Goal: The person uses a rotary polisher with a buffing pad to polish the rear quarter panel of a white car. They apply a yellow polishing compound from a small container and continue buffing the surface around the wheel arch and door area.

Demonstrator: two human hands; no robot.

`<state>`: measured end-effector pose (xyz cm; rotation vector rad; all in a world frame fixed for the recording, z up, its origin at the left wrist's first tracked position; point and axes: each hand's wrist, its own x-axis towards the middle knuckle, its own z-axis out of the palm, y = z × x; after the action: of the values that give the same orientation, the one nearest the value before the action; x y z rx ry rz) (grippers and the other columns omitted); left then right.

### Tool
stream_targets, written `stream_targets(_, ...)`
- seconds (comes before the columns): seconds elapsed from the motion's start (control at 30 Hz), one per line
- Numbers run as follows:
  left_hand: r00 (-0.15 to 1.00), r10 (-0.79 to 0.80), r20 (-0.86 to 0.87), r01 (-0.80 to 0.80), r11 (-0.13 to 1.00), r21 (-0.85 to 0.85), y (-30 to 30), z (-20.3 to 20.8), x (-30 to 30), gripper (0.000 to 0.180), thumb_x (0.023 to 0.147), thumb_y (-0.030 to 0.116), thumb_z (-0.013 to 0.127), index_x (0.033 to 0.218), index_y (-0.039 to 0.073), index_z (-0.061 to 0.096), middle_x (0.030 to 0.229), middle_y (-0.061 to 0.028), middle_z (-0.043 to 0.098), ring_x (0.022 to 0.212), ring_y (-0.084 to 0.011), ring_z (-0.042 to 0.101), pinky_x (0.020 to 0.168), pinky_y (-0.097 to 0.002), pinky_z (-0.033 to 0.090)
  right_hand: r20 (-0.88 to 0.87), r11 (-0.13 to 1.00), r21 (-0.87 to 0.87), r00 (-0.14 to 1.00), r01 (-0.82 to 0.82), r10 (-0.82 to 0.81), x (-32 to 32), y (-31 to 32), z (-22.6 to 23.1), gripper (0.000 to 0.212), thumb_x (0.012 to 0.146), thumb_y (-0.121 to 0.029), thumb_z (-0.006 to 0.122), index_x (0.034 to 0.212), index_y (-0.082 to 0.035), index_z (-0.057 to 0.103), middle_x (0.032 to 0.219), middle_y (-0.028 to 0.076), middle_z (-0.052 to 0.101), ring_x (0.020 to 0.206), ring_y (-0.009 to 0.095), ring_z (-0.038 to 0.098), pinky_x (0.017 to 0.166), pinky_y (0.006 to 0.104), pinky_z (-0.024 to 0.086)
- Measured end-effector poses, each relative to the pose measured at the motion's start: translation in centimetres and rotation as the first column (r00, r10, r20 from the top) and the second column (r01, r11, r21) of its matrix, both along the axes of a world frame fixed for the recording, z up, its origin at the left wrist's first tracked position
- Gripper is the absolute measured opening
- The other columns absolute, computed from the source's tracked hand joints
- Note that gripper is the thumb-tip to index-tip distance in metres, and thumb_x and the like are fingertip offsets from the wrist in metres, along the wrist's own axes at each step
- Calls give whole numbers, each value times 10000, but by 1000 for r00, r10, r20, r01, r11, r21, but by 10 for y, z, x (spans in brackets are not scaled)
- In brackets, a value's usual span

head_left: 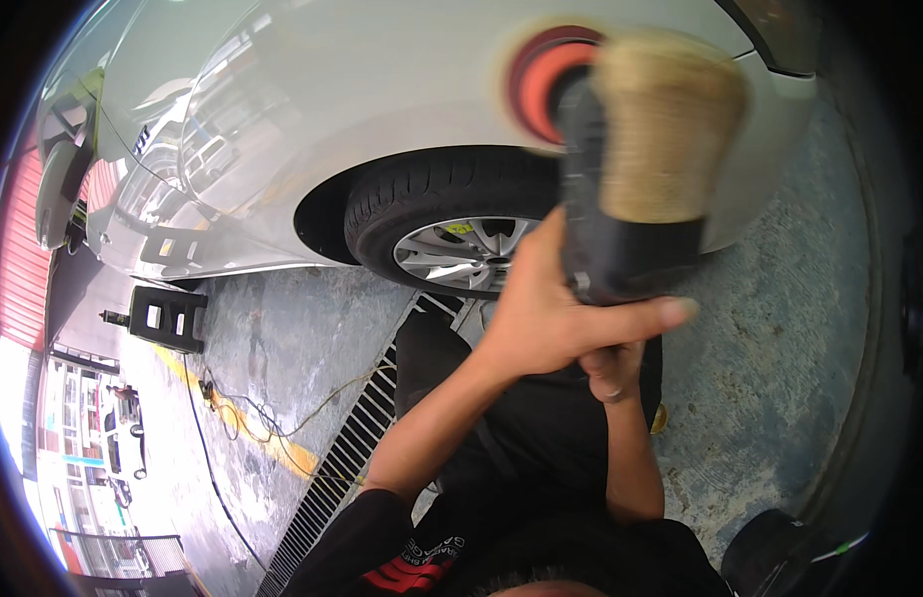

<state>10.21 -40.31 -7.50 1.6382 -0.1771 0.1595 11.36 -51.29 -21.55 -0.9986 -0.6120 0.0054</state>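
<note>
A polisher (650,149) with a black body and a tan covered part stands up in front of me, blurred by motion. Its round orange-and-dark-red pad (533,85) lies at the silver car's fender (411,90), above the wheel arch; whether it touches is hard to make out. My left hand (546,323) is closed around the polisher's lower body, thumb stretched across the near side. Just behind and below it, my right hand (613,370) grips the polisher's lower end, its fingers mostly hidden. The wheel (471,249), with silver spokes and black tyre, sits left of the tool.
A slotted drain grate (332,478) crosses the concrete floor. Cables (252,413) trail over a yellow floor line on the left, near a black stool-like stand (168,318). My dark-clothed legs (521,428) are bent close to the wheel. A dark object (765,547) lies at lower right.
</note>
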Motion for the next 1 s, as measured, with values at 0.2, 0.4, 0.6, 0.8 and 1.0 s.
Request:
stream_targets(0.2,995,-14,97,-6,979,204,-9,-2,10,755,708,377,981,1231,-56,650,1069,-135,753,1022,-225,728,932,-361,569,-105,991,31,986,132,-128,-11,3,-32,885,882,-630,813,1440,12,570,1345,106,641,1224,205,619,1030,365,499)
stream_targets(0.4,998,59,10,-59,998,-6,36,-5,-21,678,701,314,980,1181,-55,675,1070,-113,752,964,-204,733,861,-354,585,-1,991,70,994,-112,113,-10,43,-3,931,851,-420,893,1533,32,449,1413,139,619,1288,258,616,1114,396,474)
stream_targets(0.6,978,143,153,-103,965,-239,110,-39,-45,782,791,466,888,1299,-22,547,1041,-147,688,959,-267,702,885,-403,577,187,976,-182,971,-117,151,-9,88,32,940,824,-424,914,1474,90,470,1202,246,727,1122,347,748,961,416,568)
stream_targets(0.8,945,185,271,-49,896,-441,128,-58,-50,824,913,603,754,1391,12,438,1043,-147,592,1072,-300,660,943,-436,566,273,942,-333,951,-46,143,-5,92,51,819,790,-487,926,1296,68,598,1024,278,745,967,418,776,834,441,603)
stream_targets(1.0,985,98,142,-51,951,-305,73,-83,-24,872,733,404,962,1364,-19,533,1127,-144,698,1011,-245,707,907,-386,576,135,985,-172,991,1,23,4,44,10,815,761,-464,951,1300,52,623,1113,195,759,1051,314,764,926,406,588)
